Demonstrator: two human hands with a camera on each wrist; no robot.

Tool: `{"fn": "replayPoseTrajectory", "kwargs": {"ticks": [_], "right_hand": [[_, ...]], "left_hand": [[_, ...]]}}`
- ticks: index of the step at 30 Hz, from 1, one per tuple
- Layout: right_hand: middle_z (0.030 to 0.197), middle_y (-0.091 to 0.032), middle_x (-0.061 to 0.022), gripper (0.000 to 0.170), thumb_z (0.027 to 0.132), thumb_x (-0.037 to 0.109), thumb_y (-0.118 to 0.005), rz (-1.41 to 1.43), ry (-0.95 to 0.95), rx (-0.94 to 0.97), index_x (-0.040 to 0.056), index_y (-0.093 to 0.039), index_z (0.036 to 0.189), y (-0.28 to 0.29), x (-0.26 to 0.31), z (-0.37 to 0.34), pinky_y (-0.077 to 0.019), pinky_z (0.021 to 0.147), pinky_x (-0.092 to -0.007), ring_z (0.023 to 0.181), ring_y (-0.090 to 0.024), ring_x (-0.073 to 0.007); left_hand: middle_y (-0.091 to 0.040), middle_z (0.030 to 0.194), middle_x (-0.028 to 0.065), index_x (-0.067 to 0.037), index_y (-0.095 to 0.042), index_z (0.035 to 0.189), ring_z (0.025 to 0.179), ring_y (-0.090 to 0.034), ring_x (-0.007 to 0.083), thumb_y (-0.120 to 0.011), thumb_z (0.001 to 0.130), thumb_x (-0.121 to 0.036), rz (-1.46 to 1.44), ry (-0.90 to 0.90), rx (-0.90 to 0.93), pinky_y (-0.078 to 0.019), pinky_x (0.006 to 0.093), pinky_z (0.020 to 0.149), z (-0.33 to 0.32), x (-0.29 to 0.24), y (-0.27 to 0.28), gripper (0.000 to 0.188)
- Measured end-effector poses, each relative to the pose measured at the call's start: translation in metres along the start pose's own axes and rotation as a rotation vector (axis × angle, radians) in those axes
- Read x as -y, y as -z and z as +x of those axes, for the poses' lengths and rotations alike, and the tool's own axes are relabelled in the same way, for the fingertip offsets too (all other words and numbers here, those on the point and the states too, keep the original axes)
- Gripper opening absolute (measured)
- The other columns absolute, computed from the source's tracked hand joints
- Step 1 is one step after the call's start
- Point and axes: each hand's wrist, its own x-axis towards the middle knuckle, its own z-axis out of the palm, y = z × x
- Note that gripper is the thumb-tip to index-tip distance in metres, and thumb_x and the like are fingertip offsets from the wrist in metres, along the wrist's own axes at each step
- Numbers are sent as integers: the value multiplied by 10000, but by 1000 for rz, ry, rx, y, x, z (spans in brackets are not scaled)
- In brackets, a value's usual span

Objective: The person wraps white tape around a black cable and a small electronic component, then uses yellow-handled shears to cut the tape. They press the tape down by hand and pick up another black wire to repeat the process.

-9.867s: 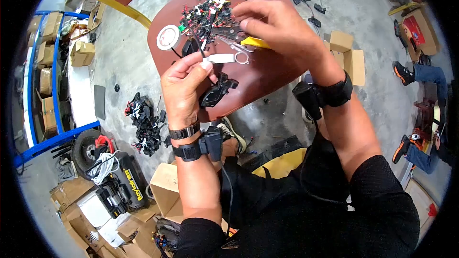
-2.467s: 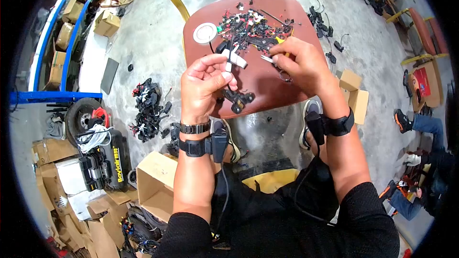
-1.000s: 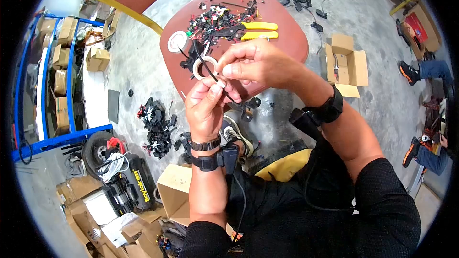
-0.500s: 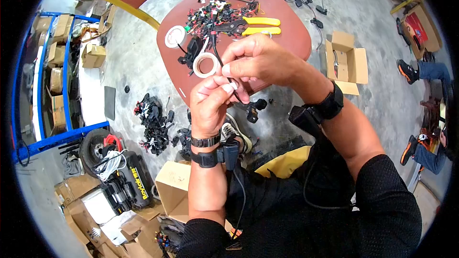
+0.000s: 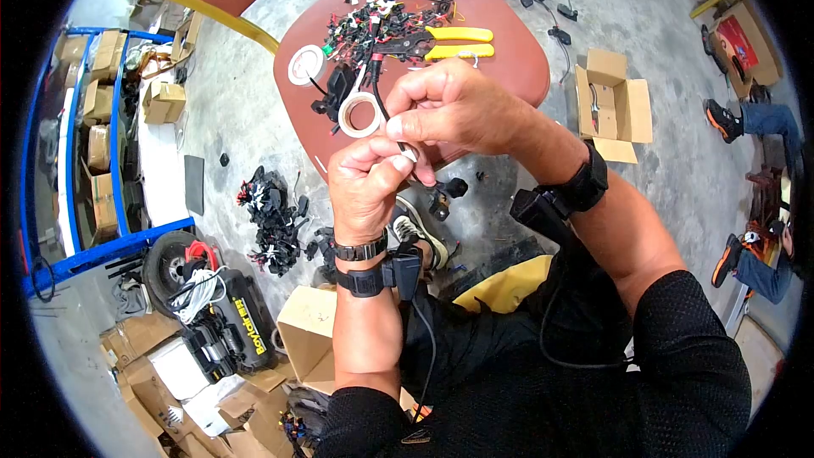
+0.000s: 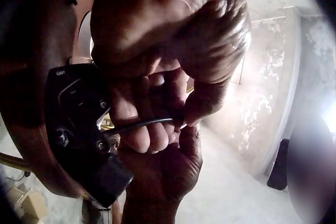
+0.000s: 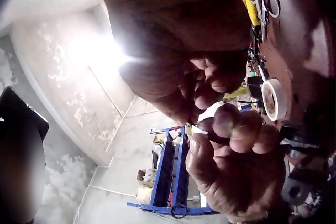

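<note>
My left hand (image 5: pixel 369 187) pinches a thin black cable (image 6: pixel 139 125) between thumb and fingers. A short white piece of tape (image 7: pixel 198 130) shows at its fingertips. Close above it, my right hand (image 5: pixel 449 106) pinches at the same stretch of cable with thumb and forefinger. From the cable's end hangs a black plastic part with screws (image 6: pixel 79 124), just below my left hand. The other end of the cable runs up toward the heap on the seat. A white tape roll (image 5: pixel 346 125) stands beside the fingertips, at the seat's near left.
The brown chair seat (image 5: pixel 513 51) bears a heap of small wire connectors (image 5: pixel 381 21), yellow-handled wire strippers (image 5: pixel 462 34), scissors (image 7: pixel 272 3) and a round white disc (image 5: pixel 307 65). A cardboard box (image 5: pixel 615 106) stands right on the floor; black parts (image 5: pixel 275 220) lie left.
The right hand held the scissors 2.5 seconds ago; they now lie on the seat. It has since joined the left hand at the cable. Over the last second, both hands shift only slightly.
</note>
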Motion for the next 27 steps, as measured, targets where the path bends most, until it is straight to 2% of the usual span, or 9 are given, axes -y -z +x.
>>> {"fn": "replayPoseTrajectory", "kwargs": {"ticks": [11, 18, 21, 27], "right_hand": [[740, -647, -74, 110, 957, 88, -560, -165, 66, -29, -17, -588, 973, 0, -3, 1, -500, 490, -238, 561, -642, -139], [744, -641, -75, 108, 961, 80, -557, -144, 89, -14, -24, -585, 969, 0, -7, 3, -521, 515, -249, 578, -644, -141], [740, -637, -72, 107, 961, 76, -558, -149, 88, -20, -27, -585, 965, 0, -7, 3, -530, 520, -250, 583, -648, -142], [737, -637, -64, 111, 955, 81, -570, -196, 84, -31, -29, -589, 959, -2, -2, 1, -526, 511, -239, 587, -655, -139]], "left_hand": [[-661, 808, 135, 62, -646, 873, 699, -670, 249, -648, 873, -31, -10, -15, 19, -566, 361, 658, 1, 0, 4, 93], [-662, 812, 122, 65, -652, 880, 703, -673, 246, -664, 869, -28, 2, -21, 16, -567, 356, 650, -1, -1, 5, 94], [-648, 811, 162, 31, -627, 832, 690, -661, 267, -684, 873, -103, 76, -28, 2, -581, 385, 620, 0, -1, 5, 151], [-649, 813, 161, 37, -637, 837, 682, -657, 263, -688, 872, -114, 69, -32, -5, -577, 380, 618, -1, -2, 3, 163]]}}
